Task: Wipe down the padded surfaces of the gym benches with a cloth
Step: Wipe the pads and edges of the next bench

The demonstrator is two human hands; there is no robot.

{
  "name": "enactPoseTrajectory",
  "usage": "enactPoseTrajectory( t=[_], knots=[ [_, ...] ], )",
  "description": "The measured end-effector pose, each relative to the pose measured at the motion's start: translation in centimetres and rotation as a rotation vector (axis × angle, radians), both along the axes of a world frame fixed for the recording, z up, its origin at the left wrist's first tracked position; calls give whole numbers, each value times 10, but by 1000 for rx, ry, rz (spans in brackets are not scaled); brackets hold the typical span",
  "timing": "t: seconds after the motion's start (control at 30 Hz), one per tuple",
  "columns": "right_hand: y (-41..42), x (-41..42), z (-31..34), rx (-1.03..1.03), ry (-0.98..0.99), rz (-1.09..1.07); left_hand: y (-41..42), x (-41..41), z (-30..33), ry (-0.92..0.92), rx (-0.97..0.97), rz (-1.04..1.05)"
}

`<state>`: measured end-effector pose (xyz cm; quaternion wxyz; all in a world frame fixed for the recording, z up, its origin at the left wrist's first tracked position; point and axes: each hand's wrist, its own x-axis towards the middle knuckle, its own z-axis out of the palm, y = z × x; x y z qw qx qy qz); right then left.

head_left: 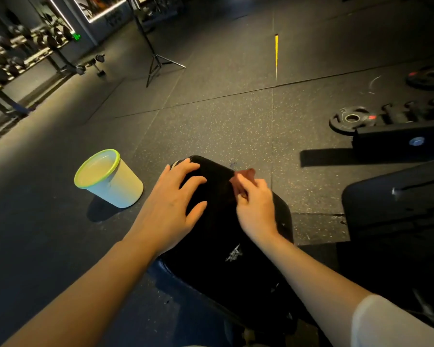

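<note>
Gym floor (211, 116), one bucket (109, 179), one bench pad (223, 221), one cloth (243, 180)

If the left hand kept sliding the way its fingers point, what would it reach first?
The left hand lies flat on the black bench pad, fingers aimed toward the pad's far rounded end. It would likely run off that edge first, then meet only the speckled floor beyond. Depth there is hard to judge.

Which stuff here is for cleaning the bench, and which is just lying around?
For the job: bench pad, cloth, right hand, left hand.
Just lying about: bucket, weight plate, tripod, dumbbell rack.
</note>
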<state>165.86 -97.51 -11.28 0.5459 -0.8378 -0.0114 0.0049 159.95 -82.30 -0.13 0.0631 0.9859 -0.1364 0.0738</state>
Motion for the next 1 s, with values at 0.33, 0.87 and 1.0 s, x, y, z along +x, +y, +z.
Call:
enactPoseTrajectory(
  t=[0.33,0.87,1.0],
  knots=[
    [-23,-35,-9,-34,8,49,-12,-67,-16,-101,59,160],
    [-10,-71,14,-31,-81,109,-22,-67,-26,-242,111,313],
    [-4,-93,28,-7,-341,319,-22,-71,-28,-267,64,339]
  ],
)
